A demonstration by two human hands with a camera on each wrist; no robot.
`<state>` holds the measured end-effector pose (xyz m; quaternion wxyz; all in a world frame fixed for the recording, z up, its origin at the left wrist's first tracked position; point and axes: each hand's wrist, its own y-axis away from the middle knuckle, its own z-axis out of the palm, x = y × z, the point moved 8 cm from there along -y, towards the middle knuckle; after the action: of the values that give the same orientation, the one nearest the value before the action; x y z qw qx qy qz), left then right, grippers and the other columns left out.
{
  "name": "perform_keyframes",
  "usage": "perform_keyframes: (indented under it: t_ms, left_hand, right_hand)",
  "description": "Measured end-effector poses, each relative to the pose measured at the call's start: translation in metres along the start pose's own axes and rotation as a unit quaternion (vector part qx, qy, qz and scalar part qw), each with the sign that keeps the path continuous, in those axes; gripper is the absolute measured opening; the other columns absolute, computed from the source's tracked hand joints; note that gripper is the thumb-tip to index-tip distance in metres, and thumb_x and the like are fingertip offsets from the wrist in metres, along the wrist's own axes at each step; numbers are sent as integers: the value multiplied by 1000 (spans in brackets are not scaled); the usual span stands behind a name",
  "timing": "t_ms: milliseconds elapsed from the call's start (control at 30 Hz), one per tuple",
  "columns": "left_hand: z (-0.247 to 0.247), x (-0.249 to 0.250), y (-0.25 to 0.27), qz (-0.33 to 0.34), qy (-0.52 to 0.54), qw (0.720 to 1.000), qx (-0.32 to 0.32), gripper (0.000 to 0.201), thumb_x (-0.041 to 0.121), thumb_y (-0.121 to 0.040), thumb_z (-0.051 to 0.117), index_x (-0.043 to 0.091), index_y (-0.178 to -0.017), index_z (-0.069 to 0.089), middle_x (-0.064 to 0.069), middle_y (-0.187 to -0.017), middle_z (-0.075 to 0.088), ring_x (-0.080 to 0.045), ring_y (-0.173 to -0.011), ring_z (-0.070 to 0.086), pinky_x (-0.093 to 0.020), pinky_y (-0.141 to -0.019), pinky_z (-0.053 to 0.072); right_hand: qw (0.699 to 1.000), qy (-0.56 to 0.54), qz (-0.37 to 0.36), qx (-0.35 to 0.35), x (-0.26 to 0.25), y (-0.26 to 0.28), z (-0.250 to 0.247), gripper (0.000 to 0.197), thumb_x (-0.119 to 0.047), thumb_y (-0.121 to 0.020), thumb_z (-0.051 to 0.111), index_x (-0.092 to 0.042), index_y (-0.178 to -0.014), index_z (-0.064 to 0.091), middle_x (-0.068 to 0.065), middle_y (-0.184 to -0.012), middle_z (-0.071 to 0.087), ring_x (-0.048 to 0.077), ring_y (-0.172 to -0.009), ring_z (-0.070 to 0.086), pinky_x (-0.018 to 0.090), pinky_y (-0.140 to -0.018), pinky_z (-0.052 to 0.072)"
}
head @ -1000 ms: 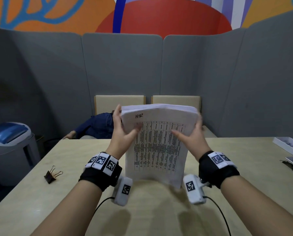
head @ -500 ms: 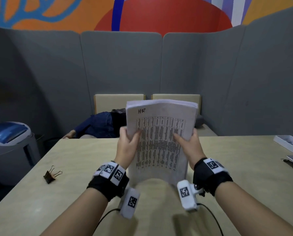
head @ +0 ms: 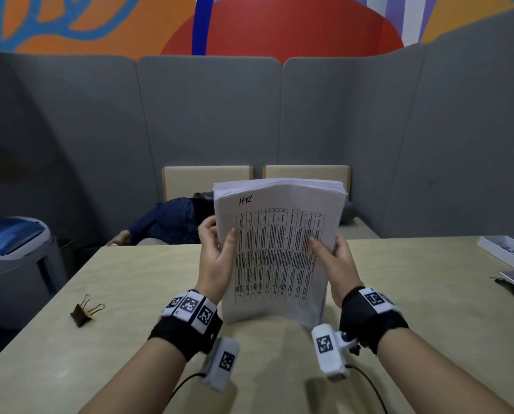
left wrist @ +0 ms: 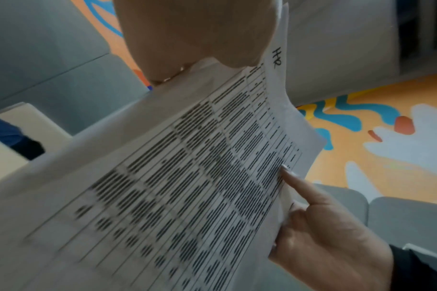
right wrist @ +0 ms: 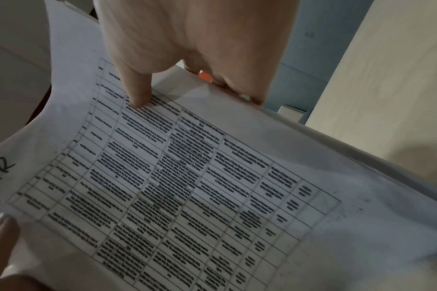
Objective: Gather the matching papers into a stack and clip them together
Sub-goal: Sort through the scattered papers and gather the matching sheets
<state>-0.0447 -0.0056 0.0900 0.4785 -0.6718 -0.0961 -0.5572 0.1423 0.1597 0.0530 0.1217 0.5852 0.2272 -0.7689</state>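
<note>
A thick stack of white papers (head: 276, 252) stands upright on its bottom edge on the table (head: 130, 294), its front sheet printed with a table and marked "HR" at the top left. My left hand (head: 217, 255) grips the stack's left edge, thumb on the front sheet. My right hand (head: 333, 258) grips the right edge the same way. The wrist views show the printed sheet (left wrist: 187, 177) (right wrist: 187, 187) close up with a thumb pressed on it. A black binder clip (head: 84, 312) lies on the table to the left, apart from both hands.
A white tray (head: 500, 249) with small items and other objects sits at the table's right edge. A grey bin with a blue lid (head: 11, 264) stands left of the table. Grey partition panels and two bench backs lie behind.
Both hands slid down the stack's sides, and the stack came from a tilt to nearly upright, its bottom edge down on the table.
</note>
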Motion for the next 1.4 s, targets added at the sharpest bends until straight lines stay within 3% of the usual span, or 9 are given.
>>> perform_keyframes:
  t_ms: [167,233,333,500,733,1033,1133,1233,1400]
  left_hand:
    - [4,59,-15,116,-28,993,1,65,24,-90,62,33,-140,22,0,-132,43,-19,-118,53,-32,-96,50]
    - [6,85,-17,207,-102,973,14,64,14,-88,65,31,-139,30,-4,-135,40,-17,-126,44,-26,-108,38]
    - [11,100,-22,264,-175,948,6,48,13,-85,69,25,-128,49,-6,-130,44,-11,-125,41,-13,-107,30]
    - [5,90,-26,225,-183,957,-9,23,29,-83,70,23,-104,61,-3,-124,49,6,-113,45,-4,-94,38]
    - [0,84,-30,208,-156,966,-2,14,28,-96,52,25,-108,59,1,-110,58,-8,-104,55,-29,-92,48]
    - [-6,73,-34,125,-108,986,10,27,35,-88,65,25,-108,50,2,-103,58,-14,-88,62,-28,-68,57]
    - [-5,55,-33,43,-48,998,-9,43,36,-88,63,28,-121,38,8,-108,57,-5,-94,62,-21,-74,55]
    - [-1,22,-25,-51,8,998,-43,41,41,-87,60,26,-122,44,3,-113,63,-15,-106,64,-35,-87,55]
    - [3,19,-22,-39,13,999,-25,24,48,-84,64,38,-104,56,0,-108,68,-20,-103,66,-43,-88,54]
  right_hand:
    - [997,25,-69,-4,-35,-4,7,29,-21,-90,62,-23,-117,49,-5,-106,67,12,-101,64,31,-84,51]
    - [996,31,-88,-7,-45,-6,10,26,-22,-91,61,-24,-114,49,-5,-106,66,11,-101,64,30,-85,51]
    - [994,39,-103,-12,-52,-8,12,23,-18,-91,61,-28,-109,50,-4,-107,65,11,-101,63,29,-85,50]
    - [994,63,-88,-10,-41,-10,7,21,-21,-91,62,-26,-111,56,1,-112,68,18,-108,63,40,-95,51]
    - [994,79,-63,-28,-33,-11,5,25,-19,-91,61,-21,-116,57,1,-111,69,19,-105,65,45,-95,51]
    - [996,67,-41,-47,-32,-11,12,41,-21,-89,65,-18,-126,48,2,-116,66,18,-109,63,40,-95,51]
    - [996,61,-32,-48,-31,-10,12,42,-22,-88,65,-19,-126,47,1,-115,66,17,-108,64,39,-94,51]
    - [996,60,-12,-58,-21,-8,12,42,-22,-87,66,-19,-125,49,1,-117,67,18,-110,63,44,-99,49]
    - [998,47,-5,-28,-15,-5,9,32,-17,-87,66,-12,-118,57,5,-110,71,21,-104,66,48,-97,50]
